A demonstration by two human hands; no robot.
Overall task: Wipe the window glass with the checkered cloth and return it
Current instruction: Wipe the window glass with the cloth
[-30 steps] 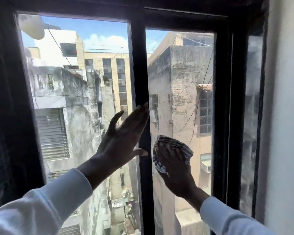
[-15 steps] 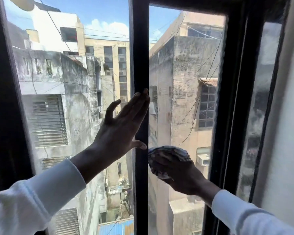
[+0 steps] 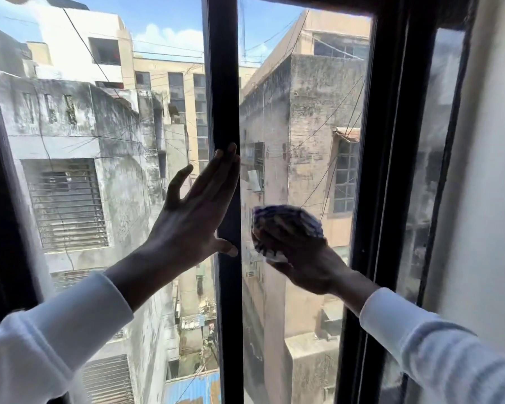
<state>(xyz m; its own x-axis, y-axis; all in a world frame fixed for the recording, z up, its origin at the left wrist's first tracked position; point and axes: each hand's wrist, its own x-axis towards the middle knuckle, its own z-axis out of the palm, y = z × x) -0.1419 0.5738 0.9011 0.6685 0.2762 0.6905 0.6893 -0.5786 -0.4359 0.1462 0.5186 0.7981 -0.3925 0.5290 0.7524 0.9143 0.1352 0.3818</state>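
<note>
The bunched checkered cloth (image 3: 287, 225) is pressed flat against the right pane of window glass (image 3: 298, 126), low on the pane near the dark centre bar (image 3: 223, 97). My right hand (image 3: 306, 258) is closed on the cloth from behind, and its fingers are partly hidden under the fabric. My left hand (image 3: 191, 217) is spread flat with fingers apart, its palm against the left pane (image 3: 99, 141) and its fingertips and thumb resting on the centre bar. It holds nothing.
A thick dark frame post (image 3: 388, 170) borders the right pane, with a narrow side pane (image 3: 432, 141) beyond it and a pale wall (image 3: 490, 199) at far right. Buildings and wires show through the glass.
My right hand and the cloth have shifted a little right and up on the right pane. My left hand stays braced on the centre bar. The view has moved closer to the window.
</note>
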